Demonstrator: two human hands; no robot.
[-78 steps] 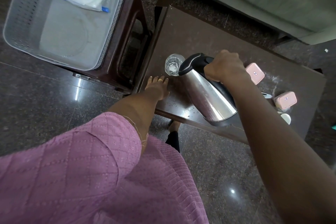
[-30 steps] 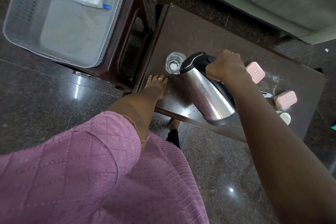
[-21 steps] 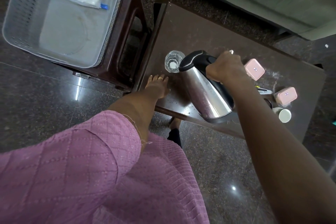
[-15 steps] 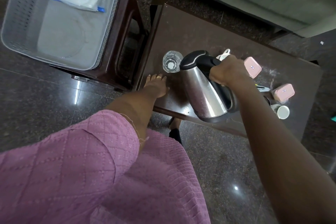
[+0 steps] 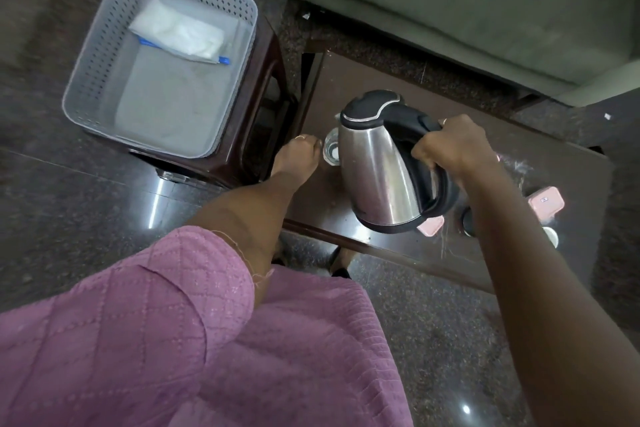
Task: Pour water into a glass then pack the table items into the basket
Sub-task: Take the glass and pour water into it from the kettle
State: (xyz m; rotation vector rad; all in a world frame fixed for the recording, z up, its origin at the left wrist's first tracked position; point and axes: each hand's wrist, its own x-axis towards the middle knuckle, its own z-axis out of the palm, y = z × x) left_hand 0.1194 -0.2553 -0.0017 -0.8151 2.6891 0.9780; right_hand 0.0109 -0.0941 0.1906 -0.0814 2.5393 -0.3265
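Kettle point(image 5: 377, 166): 2.6 s ago it was tipped, lid end over the glass. Now it is nearly upright, lid on top, and it covers the right part of the glass point(image 5: 330, 151) in view. Held up over the near part of the table point(image 5: 381, 80).

Right hand point(image 5: 450, 146): fingers curled round the kettle's black handle, as before.

Left hand point(image 5: 298, 156): fingers straight, lying flat at the table's left end. Earlier it was short of the glass, now just beside it. Cannot tell if it touches.

Kettle look: polished steel body, black lid, black handle and black base ring.

Glass: clear, upright on the table. Water level not readable.

Basket point(image 5: 104, 45): grey, perforated walls, sits on a dark stool point(image 5: 266, 135) left of the table, apart from it. Inside, at the far end, a white packet point(image 5: 176, 31) with a blue strip along one edge.

Table, right end: pink-lidded box point(image 5: 545, 201), lid on. A second pink-lidded box point(image 5: 430, 226) shows only a corner under the kettle's base. White cup point(image 5: 551, 236) is mostly hidden by the right forearm.
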